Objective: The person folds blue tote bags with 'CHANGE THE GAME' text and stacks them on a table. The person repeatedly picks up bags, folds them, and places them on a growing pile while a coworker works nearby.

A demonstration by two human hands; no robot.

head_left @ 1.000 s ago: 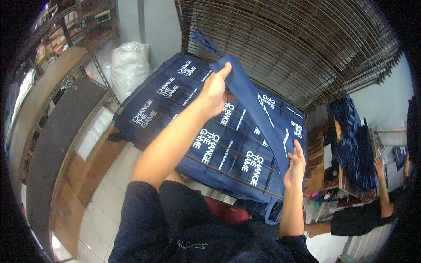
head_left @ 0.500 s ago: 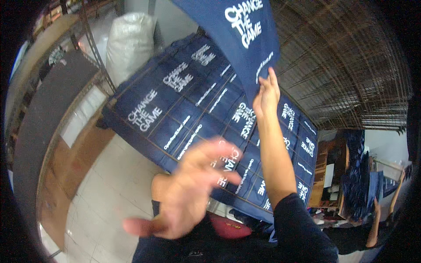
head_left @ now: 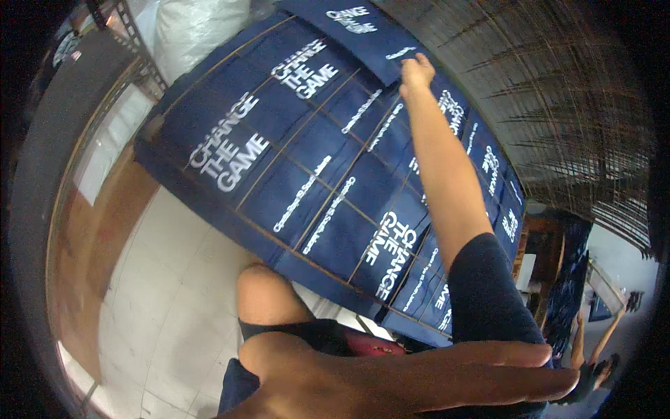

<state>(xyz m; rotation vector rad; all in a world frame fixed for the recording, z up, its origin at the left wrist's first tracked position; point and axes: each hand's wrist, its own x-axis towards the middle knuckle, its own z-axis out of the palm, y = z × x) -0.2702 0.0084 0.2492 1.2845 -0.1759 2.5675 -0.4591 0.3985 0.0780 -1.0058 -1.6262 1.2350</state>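
My right hand (head_left: pixel 417 74) reaches far forward, its fingers closed at the side edge of a navy fabric panel (head_left: pixel 380 45) with white print. That panel lies at the far end, over a wire-grid rack shelf (head_left: pixel 336 205). Through the thin brown bars of the grid show several more navy printed panels (head_left: pixel 283 188). Close to the camera, along the lower edge, my left hand (head_left: pixel 391 380) stretches to the right with fingers extended and nothing in them. It is apart from the fabric.
More wire-grid shelves (head_left: pixel 558 105) stand raised at the right. A white plastic-wrapped bundle (head_left: pixel 199 35) is behind the rack at the upper left. A long curved-looking table (head_left: pixel 66 181) runs along the left. Another person's arms (head_left: pixel 604 332) show at the right, near a frame (head_left: pixel 606 285).
The raised fabric panel has come down onto the far end of the rack, my right hand moving forward with it. My left hand has swung down and right, close to the camera.
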